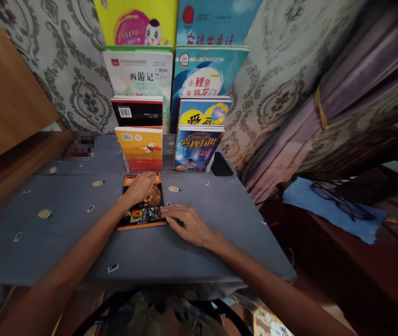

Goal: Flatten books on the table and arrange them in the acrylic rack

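Observation:
A book [147, 214] with a dark cover, orange bands and a row of small pictures lies closed on the table. My left hand [142, 187] rests across its upper part, fingers stretched out over the title. At the lower right edge of the book is my right hand [188, 225], its fingertips touching the cover and its thumb held apart. Just beyond the book stands a rack of upright books, with an orange book [139, 149] at the front left and a blue book [197, 149] at the front right.
More books, such as a white-green one [143, 74] and a teal one [209, 70], rise in tiers behind. A black phone [222, 164] lies right of the rack. Glasses on a blue cloth [328, 205] rest on a dark surface at right. A patterned grey tablecloth [66, 242] covers the table.

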`<state>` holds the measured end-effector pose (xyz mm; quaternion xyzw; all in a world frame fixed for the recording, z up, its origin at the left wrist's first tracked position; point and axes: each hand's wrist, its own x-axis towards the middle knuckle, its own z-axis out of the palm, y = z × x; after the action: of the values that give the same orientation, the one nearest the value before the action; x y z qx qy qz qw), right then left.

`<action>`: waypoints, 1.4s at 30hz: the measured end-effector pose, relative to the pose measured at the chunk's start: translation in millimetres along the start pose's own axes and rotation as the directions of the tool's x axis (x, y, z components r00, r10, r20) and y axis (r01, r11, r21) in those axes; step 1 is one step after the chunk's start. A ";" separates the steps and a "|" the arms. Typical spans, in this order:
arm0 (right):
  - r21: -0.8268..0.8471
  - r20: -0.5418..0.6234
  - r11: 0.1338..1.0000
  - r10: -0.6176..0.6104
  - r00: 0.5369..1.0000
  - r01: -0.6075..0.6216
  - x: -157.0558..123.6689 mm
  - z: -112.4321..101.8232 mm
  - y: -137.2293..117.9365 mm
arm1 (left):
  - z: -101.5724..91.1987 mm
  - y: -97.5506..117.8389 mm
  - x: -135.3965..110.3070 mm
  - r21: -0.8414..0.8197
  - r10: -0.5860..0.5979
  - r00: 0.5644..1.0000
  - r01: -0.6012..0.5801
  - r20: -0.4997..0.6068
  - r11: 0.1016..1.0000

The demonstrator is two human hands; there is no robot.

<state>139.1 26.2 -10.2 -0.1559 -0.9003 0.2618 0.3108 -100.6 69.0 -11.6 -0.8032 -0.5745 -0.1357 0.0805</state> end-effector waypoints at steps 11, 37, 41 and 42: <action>-0.386 0.028 0.897 0.247 0.969 -0.217 90.3 32.0 73.9 | 8.5 -5.3 -2.3 -0.043 -0.032 0.998 0.029 -0.060 0.999; -0.325 -0.033 0.922 0.211 0.977 -0.210 84.3 38.6 85.1 | -11.5 -66.3 -70.1 -0.161 -0.246 0.966 0.232 -0.075 0.959; -0.265 -0.013 0.951 0.160 0.987 -0.157 74.2 33.2 77.7 | -7.7 -62.9 -72.5 -0.129 -0.262 0.961 0.249 -0.091 0.960; -0.253 -0.010 0.956 0.152 0.988 -0.150 70.4 31.9 74.9 | -7.0 -62.3 -72.8 -0.120 -0.267 0.959 0.256 -0.089 0.959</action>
<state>74.1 106.5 -40.5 -0.2612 -0.9133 0.1685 0.2631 -182.4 21.8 -29.2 -0.7150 -0.6627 -0.2175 0.0485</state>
